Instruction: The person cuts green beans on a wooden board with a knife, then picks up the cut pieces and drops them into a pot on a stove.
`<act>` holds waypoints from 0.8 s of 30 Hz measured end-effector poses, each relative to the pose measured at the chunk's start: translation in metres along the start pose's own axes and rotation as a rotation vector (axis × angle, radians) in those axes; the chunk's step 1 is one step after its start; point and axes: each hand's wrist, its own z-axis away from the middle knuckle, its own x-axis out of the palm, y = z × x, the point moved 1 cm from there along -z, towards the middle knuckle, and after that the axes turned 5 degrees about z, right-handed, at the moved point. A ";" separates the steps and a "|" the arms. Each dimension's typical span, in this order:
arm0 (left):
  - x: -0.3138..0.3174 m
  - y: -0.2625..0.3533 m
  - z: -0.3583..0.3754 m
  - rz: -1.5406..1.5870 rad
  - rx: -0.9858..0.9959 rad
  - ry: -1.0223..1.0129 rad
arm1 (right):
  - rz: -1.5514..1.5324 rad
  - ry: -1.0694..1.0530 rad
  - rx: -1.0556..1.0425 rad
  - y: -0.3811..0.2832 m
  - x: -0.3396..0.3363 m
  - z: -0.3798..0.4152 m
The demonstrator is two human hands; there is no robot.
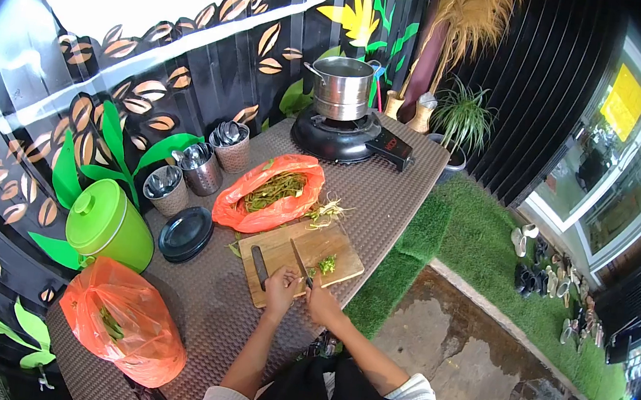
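My right hand [323, 304] is closed round the handle of a knife [299, 255], whose blade points away from me over a wooden cutting board [346, 252]. Close beside it, my left hand [281, 289] is at the board's near edge with its fingers drawn together; whatever they hold is hidden. A small heap of chopped green pieces [326, 265] lies on the board, right of the blade. Just beyond the board an open orange plastic bag [234, 204] holds long thin green stems or beans [276, 193]. Pale stringy trimmings [327, 213] lie beside that bag.
A metal pot [340, 96] stands on a black portable stove [333, 140] at the table's far end. Cutlery cups [201, 171], dark plates [185, 235] and a lidded green bucket [109, 227] line the wall side. Another orange bag [139, 337] stands near left, beside a phone [148, 398].
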 end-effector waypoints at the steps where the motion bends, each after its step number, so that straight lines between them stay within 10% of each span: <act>1: 0.000 -0.002 0.000 0.009 0.010 0.005 | 0.001 0.001 -0.001 -0.003 0.001 0.006; 7: -0.001 -0.001 0.004 -0.218 0.311 0.015 | 0.044 -0.122 0.080 -0.009 -0.002 -0.001; 24: -0.005 -0.005 -0.005 -0.026 0.032 -0.016 | -0.153 -0.079 -0.068 0.006 -0.010 -0.007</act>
